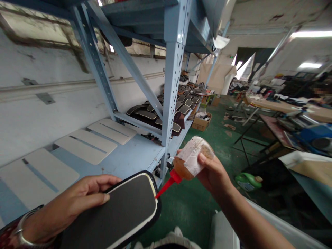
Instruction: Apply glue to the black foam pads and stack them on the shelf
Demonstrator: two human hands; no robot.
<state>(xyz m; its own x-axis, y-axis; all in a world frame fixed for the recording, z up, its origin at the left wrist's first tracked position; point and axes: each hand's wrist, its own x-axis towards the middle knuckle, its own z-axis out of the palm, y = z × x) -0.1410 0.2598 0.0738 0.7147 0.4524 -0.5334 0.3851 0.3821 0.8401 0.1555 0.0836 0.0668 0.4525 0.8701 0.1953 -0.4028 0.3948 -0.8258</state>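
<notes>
Left hand (84,195) holds dark panel (124,205), right hand (214,173) white-wrapped bottle (190,160); label (249,180) on green jug (241,180) blurred

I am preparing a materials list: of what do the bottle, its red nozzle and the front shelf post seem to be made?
Bottle: probably translucent plastic, amber where its white wrapping ends.
Red nozzle: likely smooth plastic, evenly coloured.
Front shelf post: apparently blue-painted metal, glossy, with punched slots and a bright highlight.

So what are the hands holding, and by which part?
Left hand: the dark panel, by one long edge. Right hand: the red-nozzled bottle, around its body.
</notes>
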